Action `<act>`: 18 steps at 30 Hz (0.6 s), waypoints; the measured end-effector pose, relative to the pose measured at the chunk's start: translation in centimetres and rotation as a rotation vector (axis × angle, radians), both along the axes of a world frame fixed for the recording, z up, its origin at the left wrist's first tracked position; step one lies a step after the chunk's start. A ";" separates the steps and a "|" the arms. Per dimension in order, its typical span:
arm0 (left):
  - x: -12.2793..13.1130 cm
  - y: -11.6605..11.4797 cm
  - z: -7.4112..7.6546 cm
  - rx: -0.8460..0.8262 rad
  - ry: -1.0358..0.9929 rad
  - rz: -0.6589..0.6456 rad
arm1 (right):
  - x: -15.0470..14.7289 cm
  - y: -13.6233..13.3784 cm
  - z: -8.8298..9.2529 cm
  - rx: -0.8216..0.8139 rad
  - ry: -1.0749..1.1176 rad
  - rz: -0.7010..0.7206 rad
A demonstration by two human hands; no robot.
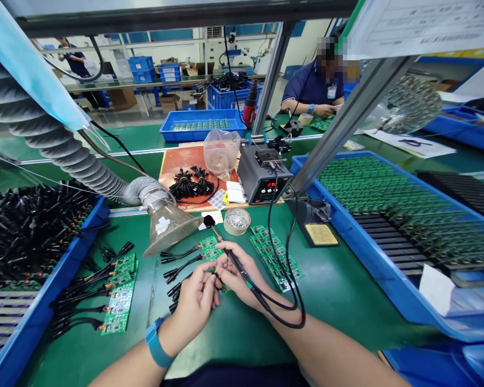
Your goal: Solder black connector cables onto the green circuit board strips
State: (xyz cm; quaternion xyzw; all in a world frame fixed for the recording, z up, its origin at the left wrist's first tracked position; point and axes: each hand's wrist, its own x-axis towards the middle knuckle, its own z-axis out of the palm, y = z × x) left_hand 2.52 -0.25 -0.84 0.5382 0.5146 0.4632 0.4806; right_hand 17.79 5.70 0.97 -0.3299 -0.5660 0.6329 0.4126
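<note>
My right hand (pixel 242 269) holds a soldering iron (pixel 236 262), its tip pointing up and away toward the fume funnel. Close beside it, my left hand (pixel 199 290) has thumb and fingers pinched together over a green circuit board, largely covered by the hands; what exactly the fingertips grip is too small to make out. Black connector cables (pixel 183 269) run leftward from the boards (pixel 210 247) under and beyond my hands. To the right lies a panel of bare circuit boards (pixel 272 252). A round tub of silvery bits (pixel 237 221) stands beyond the iron's tip.
A fume funnel (pixel 163 223) hangs left of my hands. The soldering station (pixel 262 174) and iron stand (pixel 317 226) are behind, right. Finished-looking wired boards (pixel 119 301) lie left, beside a blue bin (pixel 100 212) of cables. A blue tray (pixel 391 279) of boards stands right. A co-worker (pixel 312 86) sits opposite.
</note>
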 end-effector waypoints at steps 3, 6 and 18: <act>0.5 -0.3 -0.4 -0.014 -0.089 0.074 | -0.5 -0.3 0.2 -0.082 0.059 -0.027; 0.9 -0.3 -0.3 -0.025 -0.139 0.119 | -1.0 -0.4 0.0 -0.103 0.071 -0.080; 0.9 0.3 0.2 -0.013 -0.234 0.190 | -0.8 -0.5 -0.5 0.016 -0.038 -0.136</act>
